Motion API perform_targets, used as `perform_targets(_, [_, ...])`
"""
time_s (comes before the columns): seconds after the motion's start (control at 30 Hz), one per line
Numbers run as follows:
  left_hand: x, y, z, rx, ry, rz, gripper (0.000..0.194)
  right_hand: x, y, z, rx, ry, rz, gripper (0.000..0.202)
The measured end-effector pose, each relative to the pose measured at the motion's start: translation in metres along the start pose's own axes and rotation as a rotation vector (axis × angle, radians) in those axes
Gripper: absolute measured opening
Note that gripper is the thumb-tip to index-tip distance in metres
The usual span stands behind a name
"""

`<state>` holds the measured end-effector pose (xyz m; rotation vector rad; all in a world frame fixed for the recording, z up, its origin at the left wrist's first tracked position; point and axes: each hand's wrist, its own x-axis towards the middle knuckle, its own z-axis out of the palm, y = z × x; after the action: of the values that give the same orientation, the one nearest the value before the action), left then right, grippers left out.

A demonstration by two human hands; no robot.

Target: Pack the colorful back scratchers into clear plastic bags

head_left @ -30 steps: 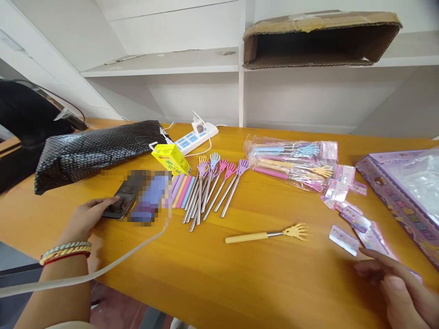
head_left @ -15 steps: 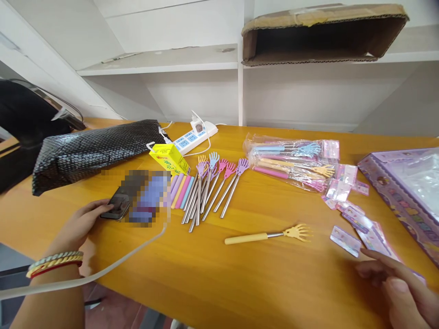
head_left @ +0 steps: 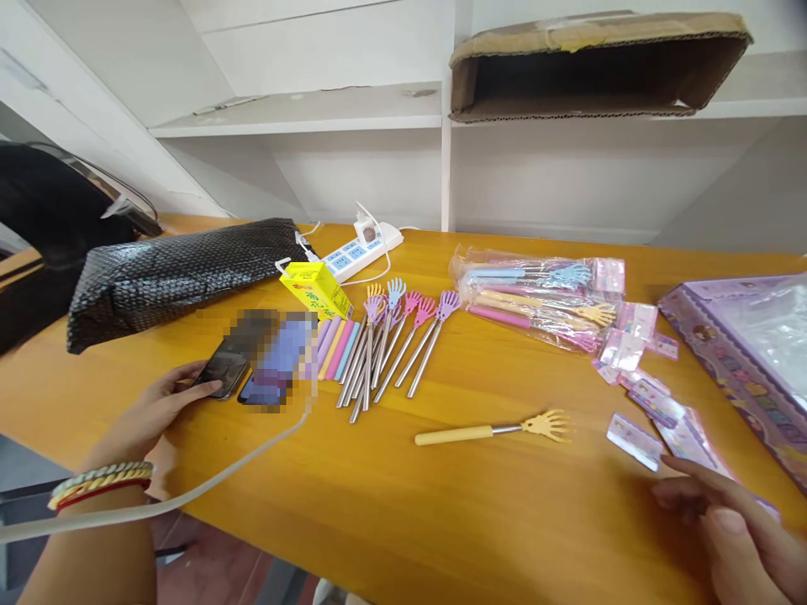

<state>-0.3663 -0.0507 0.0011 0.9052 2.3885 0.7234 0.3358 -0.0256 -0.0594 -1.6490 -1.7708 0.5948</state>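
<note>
My left hand (head_left: 167, 403) grips the lower end of a dark phone (head_left: 220, 370) at the left of the table. A second phone (head_left: 271, 370), partly pixelated, lies just right of it. Near the right edge, my right hand (head_left: 725, 512) has its fingers apart and holds nothing; it is beside a small printed card (head_left: 634, 441). A yellow hand-shaped scratcher (head_left: 492, 432) lies alone in the middle. Behind it are several metal-rod scratchers (head_left: 391, 344) with coloured heads, next to pastel handle tubes (head_left: 337, 349).
Bagged scratchers (head_left: 535, 298) and more cards (head_left: 656, 403) lie right of centre, beside a purple box (head_left: 737, 378). At the back are a power strip (head_left: 359, 256), yellow carton (head_left: 315, 290) and black bubble-wrapped parcel (head_left: 182, 273). A white cable (head_left: 233, 470) crosses front left. A cardboard box (head_left: 598, 38) sits above.
The view has shifted slightly. My left hand's fingers have closed further around the dark phone's lower end. My right hand has barely moved.
</note>
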Motion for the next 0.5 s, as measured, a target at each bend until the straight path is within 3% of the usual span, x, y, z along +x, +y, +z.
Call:
perform_targets(0.3, [-0.0010, 0.0094, 0.0060, 0.041, 0.009, -0.035, 0.075, -0.0018, 0.0066, 0.0013, 0.066, -0.034, 0.118, 0.030])
perform_targets(0.5, [0.0050, 0.0017, 0.0032, -0.015, 0.066, -0.009, 0.055, -0.0009, 0.0015, 0.0027, 0.074, -0.011, 0.117, 0.030])
